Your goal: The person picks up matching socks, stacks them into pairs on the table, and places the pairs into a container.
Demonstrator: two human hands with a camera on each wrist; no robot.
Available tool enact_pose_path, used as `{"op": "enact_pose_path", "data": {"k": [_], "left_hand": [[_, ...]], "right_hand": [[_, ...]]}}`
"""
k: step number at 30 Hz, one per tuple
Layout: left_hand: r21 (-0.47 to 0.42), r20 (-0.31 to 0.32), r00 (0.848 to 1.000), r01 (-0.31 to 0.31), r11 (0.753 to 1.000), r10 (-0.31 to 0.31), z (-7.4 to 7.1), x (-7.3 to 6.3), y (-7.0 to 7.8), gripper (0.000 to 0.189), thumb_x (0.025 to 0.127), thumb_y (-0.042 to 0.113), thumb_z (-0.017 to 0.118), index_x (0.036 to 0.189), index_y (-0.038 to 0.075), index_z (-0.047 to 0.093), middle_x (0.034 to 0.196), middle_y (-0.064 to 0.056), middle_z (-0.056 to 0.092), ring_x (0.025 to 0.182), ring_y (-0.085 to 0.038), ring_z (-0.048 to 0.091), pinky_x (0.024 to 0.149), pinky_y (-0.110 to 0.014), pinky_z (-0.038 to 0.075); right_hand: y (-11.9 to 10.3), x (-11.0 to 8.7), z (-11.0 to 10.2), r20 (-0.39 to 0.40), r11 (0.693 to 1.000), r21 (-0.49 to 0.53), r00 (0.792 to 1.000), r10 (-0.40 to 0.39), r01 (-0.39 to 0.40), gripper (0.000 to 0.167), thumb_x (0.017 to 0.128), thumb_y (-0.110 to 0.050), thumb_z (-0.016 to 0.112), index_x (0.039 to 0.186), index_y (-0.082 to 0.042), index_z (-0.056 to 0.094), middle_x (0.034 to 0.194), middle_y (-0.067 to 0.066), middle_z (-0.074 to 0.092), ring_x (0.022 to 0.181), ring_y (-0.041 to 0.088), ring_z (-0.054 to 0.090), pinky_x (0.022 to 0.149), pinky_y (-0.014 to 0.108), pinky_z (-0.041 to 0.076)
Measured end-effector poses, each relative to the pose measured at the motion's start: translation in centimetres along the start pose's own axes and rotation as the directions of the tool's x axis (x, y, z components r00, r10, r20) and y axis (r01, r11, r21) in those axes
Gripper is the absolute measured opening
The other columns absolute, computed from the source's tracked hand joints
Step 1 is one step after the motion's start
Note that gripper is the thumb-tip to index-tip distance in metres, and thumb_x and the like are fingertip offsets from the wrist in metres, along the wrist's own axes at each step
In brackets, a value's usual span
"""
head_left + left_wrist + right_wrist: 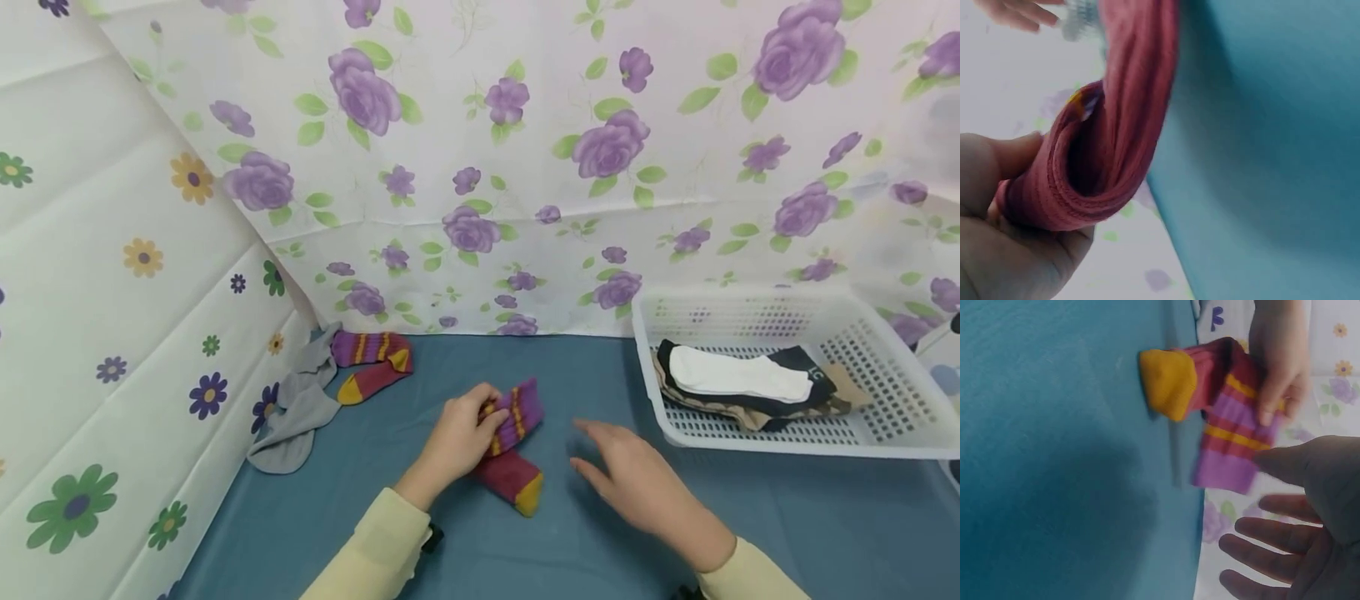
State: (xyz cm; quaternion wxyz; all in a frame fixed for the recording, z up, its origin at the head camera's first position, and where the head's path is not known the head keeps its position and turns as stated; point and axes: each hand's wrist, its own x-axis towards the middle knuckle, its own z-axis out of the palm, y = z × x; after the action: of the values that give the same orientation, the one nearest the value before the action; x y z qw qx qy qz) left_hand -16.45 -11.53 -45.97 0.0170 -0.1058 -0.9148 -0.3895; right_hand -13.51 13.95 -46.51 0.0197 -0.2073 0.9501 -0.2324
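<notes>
Pinched between thumb and fingers of my left hand (461,429) is a striped sock (521,417), purple, yellow and dark red, folded over on itself. Its red foot with a yellow end (528,493) hangs below the striped cuff. The left wrist view shows the red sock fabric (1138,94) curving round from the left thumb and fingers (1016,250). To the right of the sock, my right hand (633,479) has its fingers extended and holds nothing. In the right wrist view, its spread fingers (1272,544) lie beside the purple cuff (1229,469).
A matching striped sock (371,360) lies at the back left, beside a pair of grey socks (303,408). At the right stands a white plastic basket (892,417) with folded socks inside, white ones (738,375) on top. Flowered cloth (480,167) hangs behind the blue surface (562,550).
</notes>
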Motion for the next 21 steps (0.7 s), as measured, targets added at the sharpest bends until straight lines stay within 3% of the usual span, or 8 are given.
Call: {"op": "enact_pose_path", "data": {"k": [4, 6, 8, 11, 13, 16, 19, 21], "left_hand": [[-0.165, -0.106, 0.993, -0.061, 0.984, 0.044, 0.2, 0.2, 2.7, 0.013, 0.095, 0.033, 0.054, 0.104, 0.025, 0.057, 0.09, 0.007, 0.063, 0.072, -0.008, 0.057, 0.06, -0.024, 0.048], [-0.221, -0.153, 0.987, -0.091, 0.971, 0.058, 0.4, 0.3, 3.8, 0.015, 0.095, 0.035, 0.054, 0.106, 0.026, 0.058, 0.093, 0.007, 0.064, 0.075, -0.008, 0.058, 0.062, -0.024, 0.049], [-0.258, -0.18, 0.979, -0.137, 0.956, 0.091, 0.7, 0.3, 4.7, 0.016, 0.094, 0.034, 0.055, 0.106, 0.026, 0.061, 0.096, 0.006, 0.065, 0.078, -0.007, 0.06, 0.065, -0.023, 0.051], [-0.287, -0.173, 0.971, -0.213, 0.934, 0.168, 1.5, 0.2, 5.7, 0.017, 0.093, 0.032, 0.057, 0.106, 0.026, 0.066, 0.1, 0.007, 0.066, 0.083, -0.005, 0.062, 0.069, -0.022, 0.053], [-0.309, -0.153, 0.966, -0.246, 0.919, 0.208, 2.1, 0.0, 6.2, 0.017, 0.092, 0.032, 0.058, 0.105, 0.026, 0.067, 0.099, 0.008, 0.066, 0.081, -0.006, 0.063, 0.068, -0.021, 0.053], [-0.335, -0.118, 0.967, -0.252, 0.908, 0.225, 2.6, -0.3, 6.6, 0.016, 0.092, 0.033, 0.058, 0.104, 0.027, 0.067, 0.097, 0.01, 0.066, 0.078, -0.008, 0.064, 0.065, -0.02, 0.053], [-0.348, -0.081, 0.971, -0.238, 0.907, 0.223, 2.7, -0.6, 6.9, 0.016, 0.092, 0.032, 0.058, 0.103, 0.026, 0.067, 0.096, 0.009, 0.067, 0.077, -0.01, 0.065, 0.064, -0.019, 0.053], [-0.358, -0.069, 0.972, -0.233, 0.904, 0.223, 2.5, -0.9, 7.2, 0.016, 0.091, 0.027, 0.06, 0.103, 0.021, 0.069, 0.097, 0.005, 0.068, 0.079, -0.011, 0.066, 0.066, -0.019, 0.053]], "right_hand": [[0.4, 0.5, -0.6, 0.082, 0.984, 0.124, 0.99, 0.116, -0.126, 0.081, 0.084, -0.07, 0.044, 0.142, -0.015, 0.039, 0.134, 0.006, 0.055, 0.118, 0.023, 0.057, 0.091, 0.044, 0.049], [0.4, 0.7, -0.8, 0.087, 0.974, 0.171, 0.987, 0.132, -0.146, 0.08, 0.084, -0.072, 0.041, 0.142, -0.017, 0.039, 0.134, 0.005, 0.054, 0.117, 0.022, 0.057, 0.09, 0.044, 0.049], [0.2, 0.7, -1.1, 0.043, 0.973, 0.192, 0.992, 0.119, -0.125, 0.071, 0.087, -0.068, 0.04, 0.139, -0.02, 0.045, 0.131, 0.002, 0.057, 0.116, 0.019, 0.058, 0.09, 0.044, 0.049], [-0.2, 0.8, -1.5, -0.052, 0.971, 0.229, 0.995, 0.087, -0.073, 0.057, 0.092, -0.061, 0.039, 0.132, -0.024, 0.051, 0.124, -0.002, 0.061, 0.11, 0.014, 0.06, 0.088, 0.043, 0.05], [-0.5, 0.9, -1.8, -0.096, 0.965, 0.258, 0.993, 0.073, -0.046, 0.053, 0.094, -0.056, 0.04, 0.135, -0.023, 0.047, 0.122, 0.0, 0.062, 0.108, 0.014, 0.061, 0.086, 0.042, 0.051], [-0.5, 1.0, -1.9, -0.109, 0.941, 0.335, 0.991, 0.082, -0.041, 0.063, 0.094, -0.053, 0.043, 0.147, -0.027, 0.02, 0.13, 0.007, 0.057, 0.107, 0.017, 0.062, 0.083, 0.041, 0.053], [-0.5, 1.0, -2.0, -0.121, 0.904, 0.428, 0.989, 0.081, -0.022, 0.08, 0.093, -0.05, 0.049, 0.149, -0.034, -0.007, 0.141, 0.009, 0.047, 0.109, 0.021, 0.062, 0.081, 0.038, 0.053], [-0.5, 1.0, -2.2, -0.154, 0.874, 0.485, 0.987, 0.045, 0.036, 0.086, 0.092, -0.042, 0.054, 0.148, -0.036, -0.011, 0.144, 0.006, 0.042, 0.112, 0.021, 0.06, 0.082, 0.037, 0.053]]}}
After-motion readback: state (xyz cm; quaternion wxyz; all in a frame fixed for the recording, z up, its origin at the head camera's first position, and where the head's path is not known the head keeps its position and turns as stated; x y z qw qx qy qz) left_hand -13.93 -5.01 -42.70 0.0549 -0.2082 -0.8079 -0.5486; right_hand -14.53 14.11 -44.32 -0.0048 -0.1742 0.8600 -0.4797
